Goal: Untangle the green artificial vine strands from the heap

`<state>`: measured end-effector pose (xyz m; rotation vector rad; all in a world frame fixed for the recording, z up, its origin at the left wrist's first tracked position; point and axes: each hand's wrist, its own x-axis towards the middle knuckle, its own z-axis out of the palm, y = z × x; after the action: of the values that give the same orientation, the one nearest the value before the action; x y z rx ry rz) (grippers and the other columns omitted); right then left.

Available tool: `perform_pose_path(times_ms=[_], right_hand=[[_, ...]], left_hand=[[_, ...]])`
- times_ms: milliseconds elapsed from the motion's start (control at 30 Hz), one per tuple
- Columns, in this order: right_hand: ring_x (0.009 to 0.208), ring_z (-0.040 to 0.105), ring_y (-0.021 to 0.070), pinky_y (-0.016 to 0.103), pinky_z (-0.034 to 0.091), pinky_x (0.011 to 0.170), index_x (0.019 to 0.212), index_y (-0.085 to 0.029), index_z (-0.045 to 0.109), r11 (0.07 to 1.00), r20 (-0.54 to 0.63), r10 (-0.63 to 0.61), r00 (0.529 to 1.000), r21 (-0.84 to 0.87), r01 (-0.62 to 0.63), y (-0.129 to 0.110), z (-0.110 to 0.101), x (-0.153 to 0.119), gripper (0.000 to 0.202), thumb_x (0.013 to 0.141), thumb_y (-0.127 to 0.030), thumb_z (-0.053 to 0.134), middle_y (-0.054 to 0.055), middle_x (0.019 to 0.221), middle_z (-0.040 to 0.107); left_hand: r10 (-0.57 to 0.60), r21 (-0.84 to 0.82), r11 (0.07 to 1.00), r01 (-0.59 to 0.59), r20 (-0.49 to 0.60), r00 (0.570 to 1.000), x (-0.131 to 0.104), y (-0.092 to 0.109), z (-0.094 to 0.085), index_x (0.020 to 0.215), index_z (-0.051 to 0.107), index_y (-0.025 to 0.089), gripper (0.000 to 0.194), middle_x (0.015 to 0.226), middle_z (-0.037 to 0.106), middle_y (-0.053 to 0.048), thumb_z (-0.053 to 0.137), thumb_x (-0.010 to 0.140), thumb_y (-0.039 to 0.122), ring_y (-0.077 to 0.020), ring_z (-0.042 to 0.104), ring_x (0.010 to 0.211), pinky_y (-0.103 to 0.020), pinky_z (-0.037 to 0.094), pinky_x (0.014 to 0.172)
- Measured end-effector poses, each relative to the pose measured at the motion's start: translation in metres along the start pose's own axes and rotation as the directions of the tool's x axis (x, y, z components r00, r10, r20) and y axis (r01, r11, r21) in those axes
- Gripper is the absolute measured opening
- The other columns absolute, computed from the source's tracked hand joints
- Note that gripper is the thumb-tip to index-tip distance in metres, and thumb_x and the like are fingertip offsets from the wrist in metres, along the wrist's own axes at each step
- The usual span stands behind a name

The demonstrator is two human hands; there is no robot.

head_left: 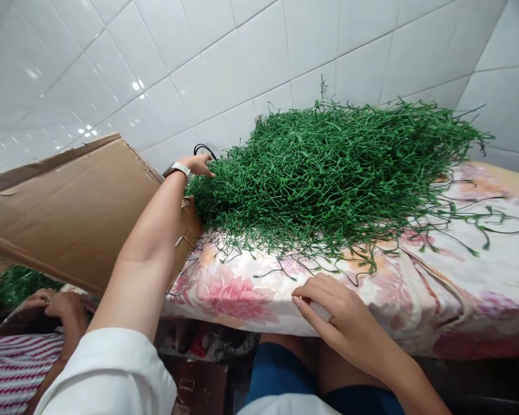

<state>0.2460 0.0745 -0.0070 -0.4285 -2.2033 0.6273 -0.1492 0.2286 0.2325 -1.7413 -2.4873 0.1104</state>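
Note:
A large heap of thin green artificial stems [328, 173] lies on a flowered cloth [237, 294] against the wall. My left hand [200, 165], with a watch on its wrist, reaches out to the left end of the heap and touches it, fingers apart; some fingertips are hidden among the stems. My right hand [333, 311] hovers at the cloth's front edge, below the heap, with thumb and index finger close together; whether something small is between them is too small to tell. Loose stems trail over the cloth between my right hand and the heap.
A big cardboard box [78, 213] stands left of the heap, beside my left forearm. At the lower left, another person's hands [56, 302] are near more green stems [21, 282]. White wall tiles [259, 57] rise behind. A dark red case [201, 383] sits below the table.

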Motion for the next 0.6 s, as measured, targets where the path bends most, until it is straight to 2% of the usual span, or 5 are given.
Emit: perform_pose_path(times_ms=[133, 267, 333, 433, 600], right_hand=[[0.076, 0.059, 0.0163, 0.030, 0.044, 0.069, 0.090, -0.021, 0.064, 1.000, -0.006, 0.003, 1.000, 0.000, -0.003, 0.000, 0.001, -0.002, 0.018, 0.103, -0.020, 0.051, 0.002, 0.080, 0.067], [0.076, 0.059, 0.0158, 0.029, 0.043, 0.069, 0.091, -0.020, 0.064, 1.000, -0.019, -0.011, 1.000, -0.010, 0.011, 0.000, 0.001, -0.003, 0.017, 0.103, -0.019, 0.052, 0.002, 0.080, 0.067], [0.076, 0.059, 0.0159, 0.029, 0.044, 0.069, 0.090, -0.020, 0.064, 1.000, -0.028, -0.015, 1.000, -0.012, 0.015, 0.000, 0.001, -0.003, 0.017, 0.102, -0.019, 0.052, 0.002, 0.080, 0.067], [0.075, 0.060, 0.0160, 0.030, 0.044, 0.068, 0.089, -0.021, 0.065, 1.000, -0.035, -0.023, 0.999, -0.020, 0.023, 0.000, 0.001, -0.003, 0.017, 0.102, -0.019, 0.053, 0.002, 0.079, 0.068], [0.075, 0.061, 0.0164, 0.030, 0.044, 0.068, 0.089, -0.021, 0.065, 0.999, -0.040, -0.028, 0.999, -0.027, 0.027, -0.001, 0.002, -0.002, 0.018, 0.102, -0.020, 0.053, 0.002, 0.079, 0.068]], left_hand=[[0.006, -0.095, 0.995, -0.010, -0.043, 0.999, -0.004, -0.007, -0.003, 0.089, 0.076, 0.016, 0.019, 0.091, 0.078, -0.010, 0.076, 0.076, 0.031, -0.0230, 0.070, 0.091, -0.032, 0.052, 0.090], [-0.025, -0.175, 0.985, -0.010, -0.194, 0.981, -0.010, -0.013, -0.014, 0.100, 0.076, 0.014, 0.023, 0.091, 0.077, -0.010, 0.071, 0.085, 0.031, -0.0192, 0.066, 0.082, -0.033, 0.054, 0.084], [-0.077, -0.247, 0.969, -0.005, -0.323, 0.943, -0.012, -0.015, -0.022, 0.107, 0.076, 0.013, 0.028, 0.094, 0.077, -0.012, 0.072, 0.085, 0.030, -0.0191, 0.066, 0.081, -0.034, 0.054, 0.083], [-0.180, -0.371, 0.929, -0.015, -0.487, 0.854, -0.013, -0.018, -0.032, 0.119, 0.073, 0.013, 0.034, 0.100, 0.078, -0.012, 0.069, 0.088, 0.026, -0.0184, 0.067, 0.083, -0.032, 0.053, 0.079], [-0.255, -0.421, 0.906, -0.037, -0.613, 0.748, -0.017, -0.019, -0.049, 0.117, 0.070, 0.012, 0.027, 0.096, 0.076, -0.003, 0.064, 0.094, 0.023, -0.0096, 0.062, 0.084, -0.028, 0.047, 0.081]])
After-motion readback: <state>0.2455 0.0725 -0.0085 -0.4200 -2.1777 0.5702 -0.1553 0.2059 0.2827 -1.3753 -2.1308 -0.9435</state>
